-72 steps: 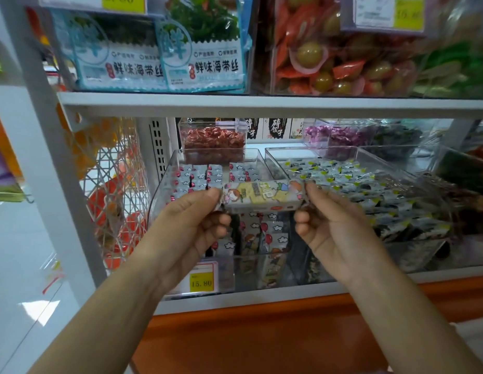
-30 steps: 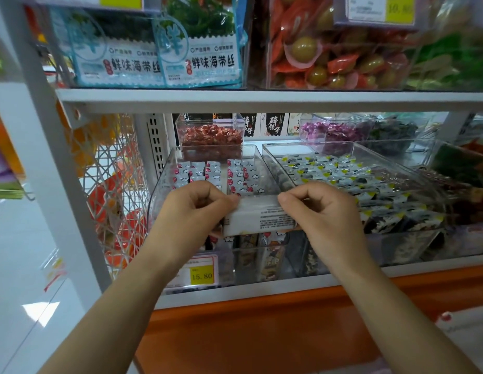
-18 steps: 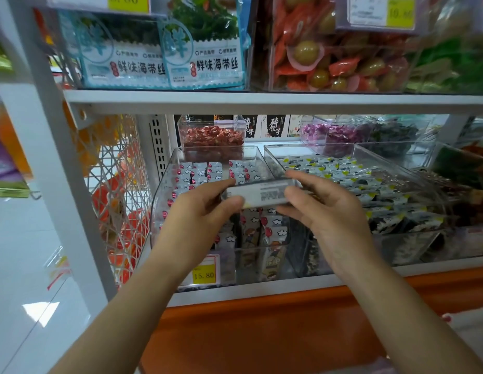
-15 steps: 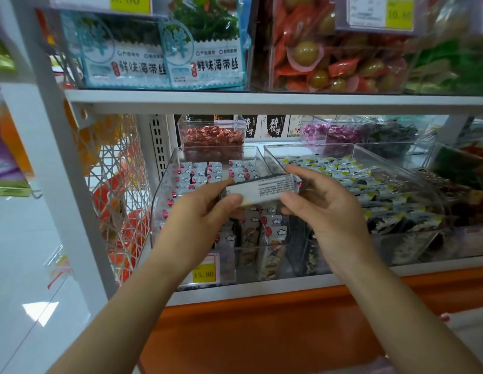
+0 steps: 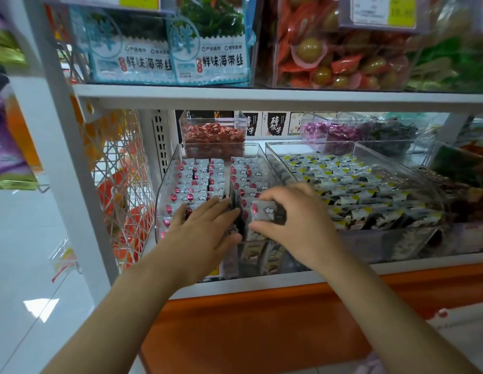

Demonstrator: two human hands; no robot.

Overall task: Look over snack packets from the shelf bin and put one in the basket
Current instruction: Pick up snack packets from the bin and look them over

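Hands: I count two in the clear plastic shelf bin (image 5: 164, 184). The left hand (image 5: 205, 228) lies flat on the rowed packets (image 5: 194, 179); the right hand (image 5: 297, 220) pinches one small white red-dotted snack packet (image 5: 263, 210).
Writing: two blue-white bags (image 5: 210, 60) above the bin read "鲜味海带丝".

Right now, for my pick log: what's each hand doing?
Left hand: open, fingers straight on the packets in the bin.
Right hand: pinching one packet.
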